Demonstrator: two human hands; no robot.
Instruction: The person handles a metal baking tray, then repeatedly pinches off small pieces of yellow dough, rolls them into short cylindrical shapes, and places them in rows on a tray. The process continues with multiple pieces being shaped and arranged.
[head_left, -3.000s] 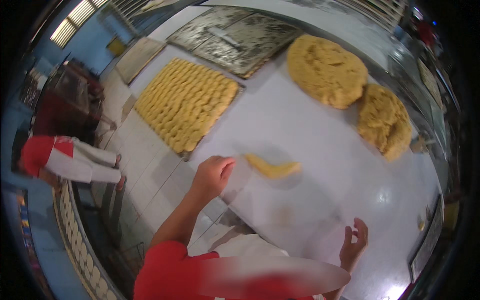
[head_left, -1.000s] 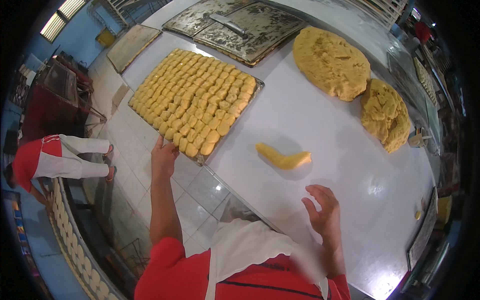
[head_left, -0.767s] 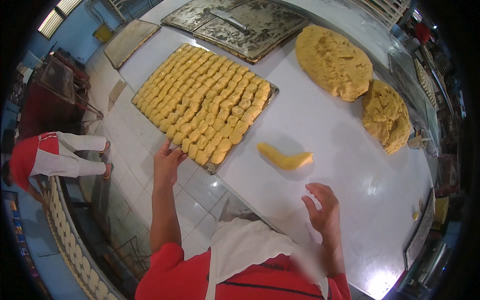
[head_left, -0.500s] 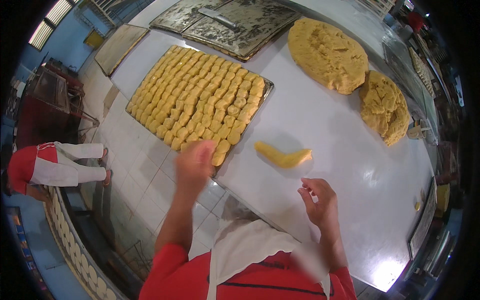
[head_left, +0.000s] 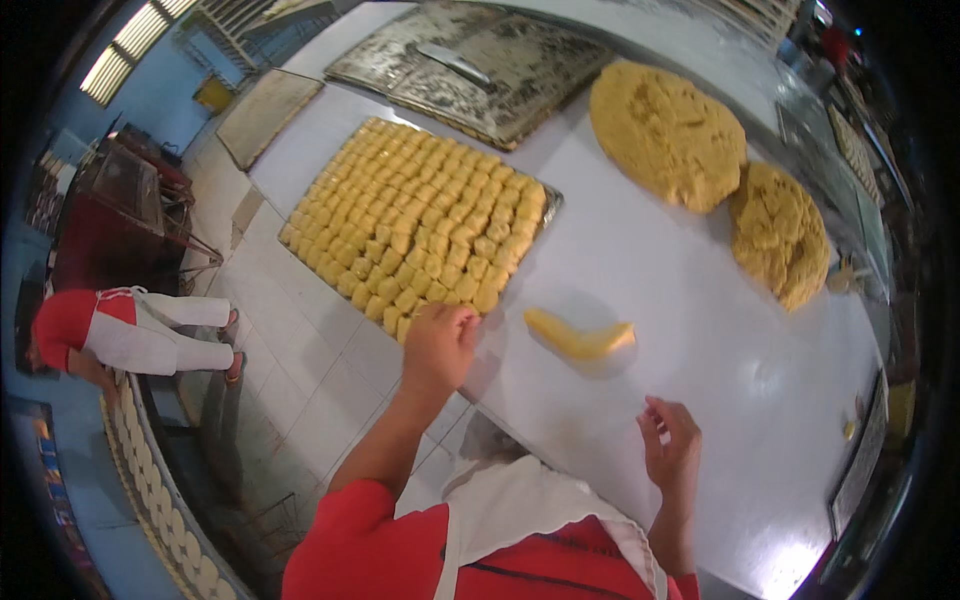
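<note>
My left hand (head_left: 438, 348) is over the near edge of a tray (head_left: 552, 204) packed with rows of small yellow dough pieces (head_left: 420, 215). Its fingers are curled together, and whatever they may hold is hidden. A bent roll of yellow dough (head_left: 580, 337) lies on the table just to the right of that hand. My right hand (head_left: 672, 442) hovers over the table nearer to me than the roll, fingers loosely bent, thumb apart, with nothing visible in it.
Two big dough masses (head_left: 668, 135) (head_left: 780, 232) lie at the back right. Dark baking trays (head_left: 500, 75) with a metal scraper (head_left: 455, 65) on top sit at the back. A small dough bit (head_left: 849, 430) is far right. At left, a co-worker in red (head_left: 70, 325) bends over.
My left hand has moved a little right along the tray's near edge. My right hand stays by the table's near side. The whole view has shifted slightly; the dough roll lies as before.
</note>
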